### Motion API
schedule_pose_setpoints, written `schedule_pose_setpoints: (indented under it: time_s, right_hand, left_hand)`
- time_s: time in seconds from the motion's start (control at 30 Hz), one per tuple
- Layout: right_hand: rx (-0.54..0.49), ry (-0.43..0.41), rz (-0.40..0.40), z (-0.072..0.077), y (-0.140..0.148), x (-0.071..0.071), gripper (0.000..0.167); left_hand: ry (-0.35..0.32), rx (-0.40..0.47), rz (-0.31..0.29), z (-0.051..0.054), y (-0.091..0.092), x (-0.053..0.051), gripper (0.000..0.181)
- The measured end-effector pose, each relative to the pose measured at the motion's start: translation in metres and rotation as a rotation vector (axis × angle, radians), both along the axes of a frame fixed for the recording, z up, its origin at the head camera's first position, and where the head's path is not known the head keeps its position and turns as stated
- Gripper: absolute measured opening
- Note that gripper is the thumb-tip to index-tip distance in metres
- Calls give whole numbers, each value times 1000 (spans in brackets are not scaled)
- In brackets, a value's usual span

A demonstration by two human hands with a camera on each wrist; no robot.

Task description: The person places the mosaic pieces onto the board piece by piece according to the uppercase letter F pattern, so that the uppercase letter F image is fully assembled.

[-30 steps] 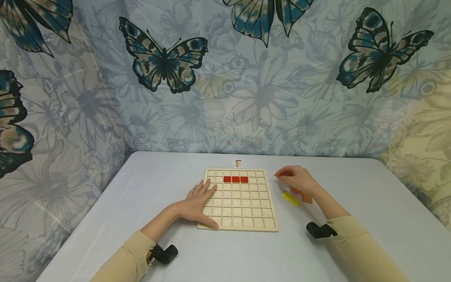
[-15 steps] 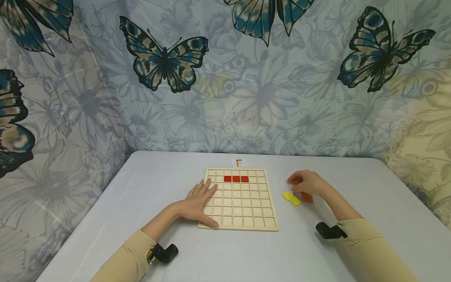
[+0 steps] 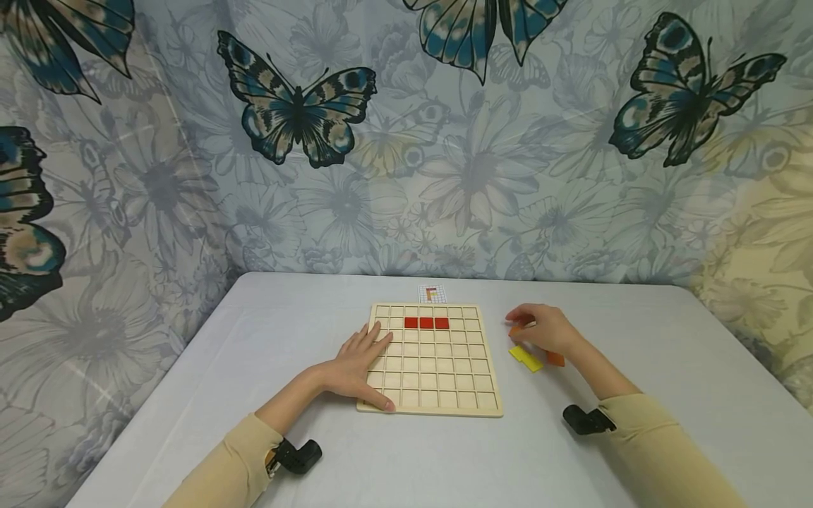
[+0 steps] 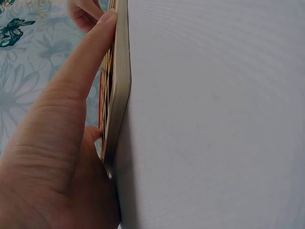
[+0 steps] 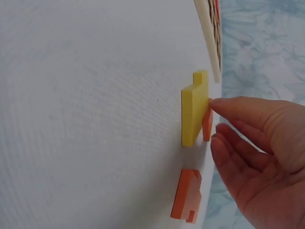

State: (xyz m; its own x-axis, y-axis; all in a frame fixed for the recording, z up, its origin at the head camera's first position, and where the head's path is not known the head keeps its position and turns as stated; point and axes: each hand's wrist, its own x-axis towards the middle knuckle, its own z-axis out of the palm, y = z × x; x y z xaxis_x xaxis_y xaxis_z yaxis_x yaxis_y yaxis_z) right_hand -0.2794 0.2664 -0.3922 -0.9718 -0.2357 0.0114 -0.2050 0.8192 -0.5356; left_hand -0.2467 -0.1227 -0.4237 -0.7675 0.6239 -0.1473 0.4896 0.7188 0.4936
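**Orange piece (image 5: 208, 125) drawn closer to the board (image 3: 445, 366)**

Nearest us, two beige sleeves (image 3: 219, 462) reach in over the counter (image 3: 406, 466), each with a small black camera (image 3: 301, 457) at the wrist. The left grip (image 3: 351, 368) is spread across the board's left side, fingers apart and thumb by the near corner; it holds the board only by resting on it, and we see no shift there over the last second.

To the board's right, we find the loose pieces. A stepped yellow piece (image 3: 526, 358) lies on the counter, with another orange piece (image 5: 186, 195) beyond it to the right, partly under the wrist in the head view.

The change is at the right grip (image 3: 549, 329). Half a second ago it was farther from the board; now it has come back leftward, and the orange piece has come with it. Thumb and fingers are bent about that piece, so we judge it pinched, though we cannot make out every fingertip. For the work, we take this as one piece parted from the loose group but not yet on the board.

Farther off, a red strip (image 3: 427, 322) sits in the board's second row. Past the far edge lies a small gridded card (image 3: 432, 293), before a butterfly-patterned backdrop (image 3: 476, 176).
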Motion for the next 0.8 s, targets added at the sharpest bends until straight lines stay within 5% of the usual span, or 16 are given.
schedule_pose_setpoints:
  time_s: [0.3,0.8]
  right_hand:
    - [1,-55,-34,-1,7,2,33]
    - [-88,33,-17,-3,-6,-1,35]
  left_hand:
    - [-2,11,-5,1,0,1,124]
    - [11,-1,-6,-1,0,0,124]
